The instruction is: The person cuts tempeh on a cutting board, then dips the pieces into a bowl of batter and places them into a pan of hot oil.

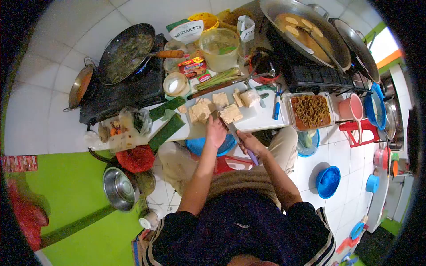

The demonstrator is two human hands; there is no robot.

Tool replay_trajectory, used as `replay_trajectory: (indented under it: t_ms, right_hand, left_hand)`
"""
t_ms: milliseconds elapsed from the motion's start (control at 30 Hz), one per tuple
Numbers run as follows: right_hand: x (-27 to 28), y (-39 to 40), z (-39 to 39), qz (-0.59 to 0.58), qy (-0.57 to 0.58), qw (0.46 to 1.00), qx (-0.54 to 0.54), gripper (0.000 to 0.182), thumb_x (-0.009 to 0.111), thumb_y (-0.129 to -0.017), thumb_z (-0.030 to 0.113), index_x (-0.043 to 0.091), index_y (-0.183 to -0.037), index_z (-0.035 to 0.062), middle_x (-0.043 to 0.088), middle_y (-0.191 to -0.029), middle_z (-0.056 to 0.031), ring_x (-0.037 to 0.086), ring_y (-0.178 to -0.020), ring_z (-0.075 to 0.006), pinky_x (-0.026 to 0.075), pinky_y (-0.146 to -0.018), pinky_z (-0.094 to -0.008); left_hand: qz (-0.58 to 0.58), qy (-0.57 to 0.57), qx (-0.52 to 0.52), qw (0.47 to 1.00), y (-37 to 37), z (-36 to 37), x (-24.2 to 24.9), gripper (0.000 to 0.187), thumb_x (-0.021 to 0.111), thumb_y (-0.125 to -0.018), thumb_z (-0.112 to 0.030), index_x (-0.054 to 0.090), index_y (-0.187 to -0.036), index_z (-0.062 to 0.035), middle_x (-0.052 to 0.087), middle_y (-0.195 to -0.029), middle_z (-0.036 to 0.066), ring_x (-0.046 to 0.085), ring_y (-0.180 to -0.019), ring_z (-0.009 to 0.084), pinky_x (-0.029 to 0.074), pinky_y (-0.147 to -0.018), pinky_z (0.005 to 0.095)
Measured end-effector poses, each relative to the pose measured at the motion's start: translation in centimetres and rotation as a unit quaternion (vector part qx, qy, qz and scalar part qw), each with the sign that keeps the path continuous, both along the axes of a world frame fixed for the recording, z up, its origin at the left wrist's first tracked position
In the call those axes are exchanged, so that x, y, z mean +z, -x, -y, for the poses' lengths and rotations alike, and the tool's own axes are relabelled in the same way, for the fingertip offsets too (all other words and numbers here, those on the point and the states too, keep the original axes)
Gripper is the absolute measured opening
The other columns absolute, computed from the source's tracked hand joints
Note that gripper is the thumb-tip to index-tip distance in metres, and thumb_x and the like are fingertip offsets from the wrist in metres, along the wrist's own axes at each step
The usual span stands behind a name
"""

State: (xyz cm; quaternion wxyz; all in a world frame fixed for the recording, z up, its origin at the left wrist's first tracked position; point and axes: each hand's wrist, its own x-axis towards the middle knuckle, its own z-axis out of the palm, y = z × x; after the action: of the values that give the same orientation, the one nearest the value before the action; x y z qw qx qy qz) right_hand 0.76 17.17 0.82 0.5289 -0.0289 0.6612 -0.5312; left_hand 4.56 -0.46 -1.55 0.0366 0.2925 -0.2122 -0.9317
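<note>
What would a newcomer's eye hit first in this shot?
Probably the big wok at upper right, with pale round pieces in brown liquid, and the black pan over a blue flame at upper left. Then the middle: the right hand holds a knife at a pale block, with the left hand beside it. Lower left, the bright green floor stands out.

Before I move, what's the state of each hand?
Left hand: fingers at the pale blocks; grip can't be told.
Right hand: closed on the purple-handled knife.
</note>
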Motion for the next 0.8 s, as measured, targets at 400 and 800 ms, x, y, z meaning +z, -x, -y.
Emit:
replay_trajectory:
  t_ms: [400,800]
  right_hand:
    - [2.9,-3.7,-1.9,0.336,0.221,0.915,0.025,0.052,0.041,-0.093,0.058,0.055,-0.078,0.0101,0.045,-0.052,0.0009,0.034,-0.032,-0.0077,0.029,-0.029,-0.0236]
    - [-0.5,-0.4,-4.5,-0.455,-0.084,0.884,-0.071,0.036,0.049,-0.094,0.032,0.058,-0.087,-0.002,0.061,-0.075,-0.0262,0.062,-0.072,-0.0408,0.048,-0.063,-0.0457]
  left_hand:
    - [-0.135,-0.125,-0.006,0.983,-0.8,1.7,-1.7,0.072,0.04,-0.086,-0.066,0.052,-0.124,-0.0056,0.053,-0.13,0.012,0.044,-0.125,0.0281,0.031,-0.107,0.0444]
    - [0.048,0.677,0.099,0.728,-2.4,7.1,1.5,0.05,0.058,-0.09,-0.027,0.047,-0.129,0.0029,0.047,-0.135,0.018,0.042,-0.127,0.0276,0.028,-0.108,0.0362]
